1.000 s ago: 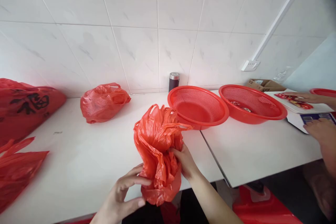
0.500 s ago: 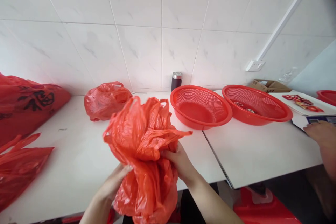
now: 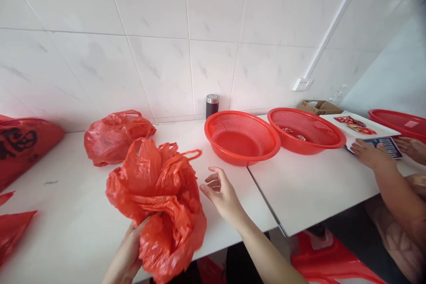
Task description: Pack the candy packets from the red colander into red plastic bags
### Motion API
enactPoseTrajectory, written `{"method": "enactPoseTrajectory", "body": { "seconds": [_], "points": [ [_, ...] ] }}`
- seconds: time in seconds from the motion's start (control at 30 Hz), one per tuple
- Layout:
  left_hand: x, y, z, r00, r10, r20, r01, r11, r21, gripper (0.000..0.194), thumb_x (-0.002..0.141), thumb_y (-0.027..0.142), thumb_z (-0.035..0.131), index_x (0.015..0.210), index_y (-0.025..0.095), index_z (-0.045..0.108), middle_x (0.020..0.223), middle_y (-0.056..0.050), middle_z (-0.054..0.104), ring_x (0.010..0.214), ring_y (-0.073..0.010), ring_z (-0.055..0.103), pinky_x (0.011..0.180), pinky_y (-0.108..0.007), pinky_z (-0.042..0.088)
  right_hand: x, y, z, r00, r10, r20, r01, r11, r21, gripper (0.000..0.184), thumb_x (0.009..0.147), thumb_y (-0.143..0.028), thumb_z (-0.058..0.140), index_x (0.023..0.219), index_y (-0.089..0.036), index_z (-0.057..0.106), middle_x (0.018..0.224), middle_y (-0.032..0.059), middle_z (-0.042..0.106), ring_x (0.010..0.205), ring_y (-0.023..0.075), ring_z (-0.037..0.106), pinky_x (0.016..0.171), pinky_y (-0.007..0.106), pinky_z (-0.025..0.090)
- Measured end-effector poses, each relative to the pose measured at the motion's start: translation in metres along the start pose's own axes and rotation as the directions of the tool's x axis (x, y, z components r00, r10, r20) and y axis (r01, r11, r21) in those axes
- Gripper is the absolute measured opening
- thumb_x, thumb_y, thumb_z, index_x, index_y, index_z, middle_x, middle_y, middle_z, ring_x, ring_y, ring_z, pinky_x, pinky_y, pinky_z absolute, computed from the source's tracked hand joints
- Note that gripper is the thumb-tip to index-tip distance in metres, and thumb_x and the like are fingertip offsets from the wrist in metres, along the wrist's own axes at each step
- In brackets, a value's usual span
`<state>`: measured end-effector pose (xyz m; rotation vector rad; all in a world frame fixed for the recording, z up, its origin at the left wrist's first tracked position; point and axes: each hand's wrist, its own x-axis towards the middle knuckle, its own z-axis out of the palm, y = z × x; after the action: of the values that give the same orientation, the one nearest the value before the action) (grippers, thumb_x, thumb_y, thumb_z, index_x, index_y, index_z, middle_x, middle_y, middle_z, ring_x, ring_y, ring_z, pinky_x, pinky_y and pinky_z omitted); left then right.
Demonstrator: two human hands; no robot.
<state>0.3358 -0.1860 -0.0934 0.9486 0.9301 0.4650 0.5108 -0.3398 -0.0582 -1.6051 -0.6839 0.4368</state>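
The right hand (image 3: 221, 193) comes off the crumpled red bag (image 3: 166, 186), empty, fingers loosely curled; the left hand (image 3: 128, 246), gripping its side, seemingly carries it alone above the table's (image 3: 76, 226) near edge.

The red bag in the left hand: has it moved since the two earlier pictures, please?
Yes. The held red bag has moved to the left, judged against the dark flask: it now lies farther left of it.

the held bag (image 3: 159, 204) is thin, crinkled, glossy plastic, the basins (image 3: 233, 157) smooth plastic.
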Motion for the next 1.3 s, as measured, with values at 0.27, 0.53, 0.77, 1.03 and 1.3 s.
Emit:
{"method": "enactPoseTrajectory", "body": {
  "seconds": [0.27, 0.53, 0.77, 1.03, 1.3],
  "points": [
    [-0.009, 0.000, 0.031, 0.954, 0.245, 0.175, -0.292, 0.894, 0.339, 0.043, 0.061, 0.023, 0.075, 0.103, 0.016, 0.065, 0.100, -0.008, 0.075, 0.100, -0.0316, 0.067, 0.082, -0.035, 0.055, -0.024, -0.031, 0.034, 0.963, -0.125, 0.237, 0.189, 0.944, -0.269, 0.083, 0.071, -0.043, 0.079, 0.142, -0.028, 0.040, 0.139, 0.0113, 0.041, 0.125, 0.0293, 0.047, 0.102, 0.044, 0.043],
    [-0.009, -0.008, 0.029, 0.945, 0.078, 0.317, -0.128, 0.982, 0.141, 0.063, 0.063, 0.027, 0.083, 0.119, 0.016, 0.058, 0.112, -0.013, 0.072, 0.103, -0.0341, 0.067, 0.086, -0.042, 0.055, 0.015, 0.013, 0.034, 0.937, -0.067, 0.344, 0.026, 0.992, 0.121, 0.051, 0.080, -0.046, 0.071, 0.125, -0.027, 0.056, 0.121, 0.0040, 0.064, 0.115, 0.0258, 0.058, 0.099, 0.042, 0.045],
    [-0.006, 0.001, 0.014, 0.979, -0.040, 0.200, 0.047, 0.998, -0.029, 0.067, 0.058, 0.033, 0.088, 0.116, 0.017, 0.057, 0.107, -0.012, 0.073, 0.097, -0.0326, 0.070, 0.081, -0.039, 0.058, 0.025, 0.029, 0.021, 0.973, 0.077, 0.217, -0.164, 0.894, 0.418, 0.042, 0.082, -0.043, 0.066, 0.117, -0.022, 0.057, 0.109, 0.0064, 0.068, 0.101, 0.0238, 0.066, 0.090, 0.040, 0.051],
    [-0.013, 0.008, 0.022, 0.988, 0.109, 0.108, -0.119, 0.988, 0.096, 0.071, 0.065, 0.039, 0.084, 0.124, 0.017, 0.051, 0.122, -0.014, 0.067, 0.112, -0.0313, 0.064, 0.090, -0.037, 0.054, -0.003, -0.014, 0.015, 0.945, -0.307, -0.118, 0.298, 0.951, -0.084, 0.016, 0.091, -0.026, 0.051, 0.105, -0.022, 0.057, 0.098, 0.0051, 0.064, 0.092, 0.0176, 0.062, 0.087, 0.034, 0.049],
    [-0.039, 0.007, 0.052, 0.925, 0.332, 0.184, -0.370, 0.895, 0.249, 0.089, 0.063, 0.038, 0.082, 0.140, 0.021, 0.040, 0.128, -0.013, 0.063, 0.117, -0.0326, 0.060, 0.094, -0.041, 0.052, -0.029, -0.025, 0.045, 0.970, -0.234, 0.070, 0.243, 0.955, -0.171, 0.049, 0.078, -0.040, 0.071, 0.120, -0.020, 0.053, 0.115, 0.0090, 0.061, 0.105, 0.0253, 0.058, 0.090, 0.040, 0.049]
  ]
}}
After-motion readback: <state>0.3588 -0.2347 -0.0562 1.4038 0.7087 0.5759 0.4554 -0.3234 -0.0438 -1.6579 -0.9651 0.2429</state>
